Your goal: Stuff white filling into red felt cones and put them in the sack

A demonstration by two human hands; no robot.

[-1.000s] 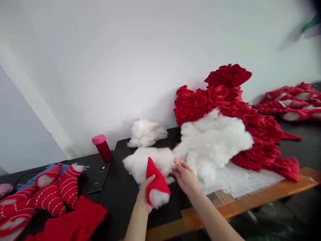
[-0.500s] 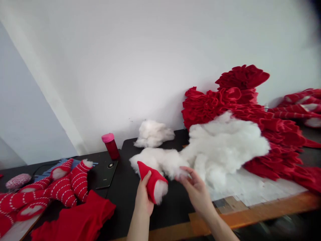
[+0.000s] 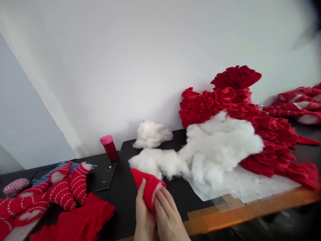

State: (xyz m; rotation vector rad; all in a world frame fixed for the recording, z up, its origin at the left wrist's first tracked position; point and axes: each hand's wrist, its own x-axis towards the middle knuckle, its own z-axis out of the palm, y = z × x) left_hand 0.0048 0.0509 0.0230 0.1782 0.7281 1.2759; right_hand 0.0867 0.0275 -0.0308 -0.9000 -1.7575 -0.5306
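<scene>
My left hand (image 3: 145, 214) is wrapped round a red felt cone (image 3: 146, 185), its point aimed up and to the left. At the cone's wide mouth, the fingers of my right hand (image 3: 167, 211) are pressed together against white stuffing (image 3: 157, 189), their tips partly inside the rim. How much fibre lies under those fingers is hidden. Just behind the cone lies a fluffy strip of white fibre (image 3: 157, 160), which runs into a larger heap of stuffing (image 3: 220, 147) on the right.
Another white tuft (image 3: 151, 134) rests near the wall. Red felt pieces (image 3: 215, 103) are piled at right. To the left are a phone (image 3: 106, 177), a pink-lidded red jar (image 3: 109, 149), stuffed striped cones (image 3: 62, 192) and red cloth (image 3: 77, 217). Brown tape (image 3: 220, 217) covers the table's front edge.
My right hand has come from the fibre strip leftward to the cone's mouth, and its fingers now cover the stuffing there. My left hand keeps hold of the cone, now slightly lower.
</scene>
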